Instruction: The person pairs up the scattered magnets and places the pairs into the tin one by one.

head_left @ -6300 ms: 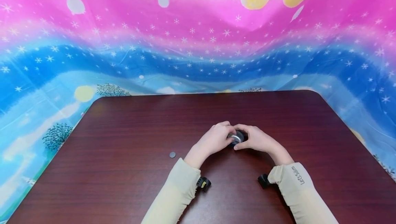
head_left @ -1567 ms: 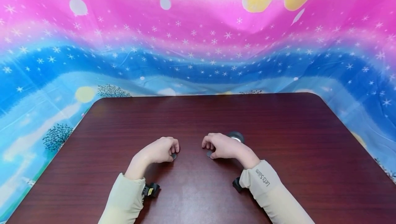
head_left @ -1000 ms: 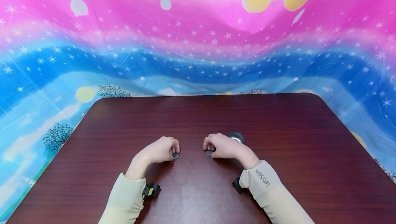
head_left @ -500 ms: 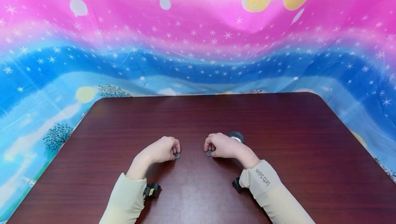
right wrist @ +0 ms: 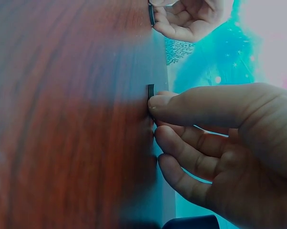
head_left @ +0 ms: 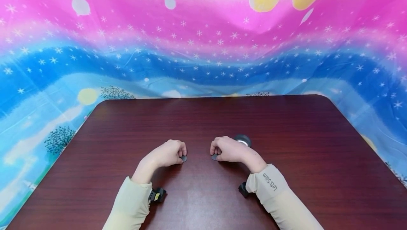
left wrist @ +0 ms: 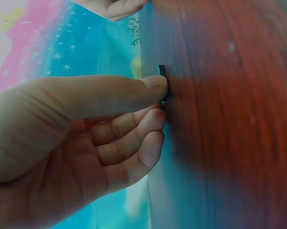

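Two small flat grey discs lie at the tabletop, one at each hand. My left hand [head_left: 168, 153] pinches the left disc [head_left: 184, 158] between thumb and fingertips; in the left wrist view this disc [left wrist: 162, 70] shows edge-on as a thin dark strip past the thumb tip. Opposite it, my right hand [head_left: 229, 149] has its thumb and fingers on the right disc [head_left: 214, 157], whose dark edge [right wrist: 151, 90] stands out beyond the thumb in the right wrist view. A gap of bare wood separates the two discs.
Just behind the right hand sits a round black thing with a silver inner part [head_left: 243, 140], partly covered by that hand. The dark red-brown wooden table [head_left: 203, 117] ends at a patterned pink and blue cloth [head_left: 203, 39]. A black camera is on each wrist.
Earlier both hands were at the round black thing, with one disc lying to the left. They have since come apart, each to a disc. Lately the left hand and its disc slid slightly right.
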The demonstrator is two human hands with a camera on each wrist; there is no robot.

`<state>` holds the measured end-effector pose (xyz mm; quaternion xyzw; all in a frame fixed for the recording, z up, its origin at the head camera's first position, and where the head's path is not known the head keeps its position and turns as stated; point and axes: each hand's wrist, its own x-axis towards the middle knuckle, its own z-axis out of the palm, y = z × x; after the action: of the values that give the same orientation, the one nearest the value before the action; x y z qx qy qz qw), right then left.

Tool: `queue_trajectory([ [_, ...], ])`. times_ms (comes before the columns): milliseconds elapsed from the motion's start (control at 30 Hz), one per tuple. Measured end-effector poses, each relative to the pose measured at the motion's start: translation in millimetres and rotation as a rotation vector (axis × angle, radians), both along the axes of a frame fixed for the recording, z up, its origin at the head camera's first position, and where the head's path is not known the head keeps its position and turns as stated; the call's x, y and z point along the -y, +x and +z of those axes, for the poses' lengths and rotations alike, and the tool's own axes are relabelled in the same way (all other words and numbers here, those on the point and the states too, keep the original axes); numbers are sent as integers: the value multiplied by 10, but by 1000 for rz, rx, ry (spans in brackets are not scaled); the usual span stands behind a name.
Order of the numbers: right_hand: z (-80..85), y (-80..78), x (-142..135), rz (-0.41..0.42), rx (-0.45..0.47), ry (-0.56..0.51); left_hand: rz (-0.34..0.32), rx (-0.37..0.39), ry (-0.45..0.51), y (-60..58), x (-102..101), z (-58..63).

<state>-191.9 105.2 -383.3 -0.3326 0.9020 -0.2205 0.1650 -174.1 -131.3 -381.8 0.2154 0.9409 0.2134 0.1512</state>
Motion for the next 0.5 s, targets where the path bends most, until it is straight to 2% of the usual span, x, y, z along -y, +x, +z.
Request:
queue_trajectory([
  [500,0,-13,16,-10,-2,-5,0,2,7,-16,-29,10],
])
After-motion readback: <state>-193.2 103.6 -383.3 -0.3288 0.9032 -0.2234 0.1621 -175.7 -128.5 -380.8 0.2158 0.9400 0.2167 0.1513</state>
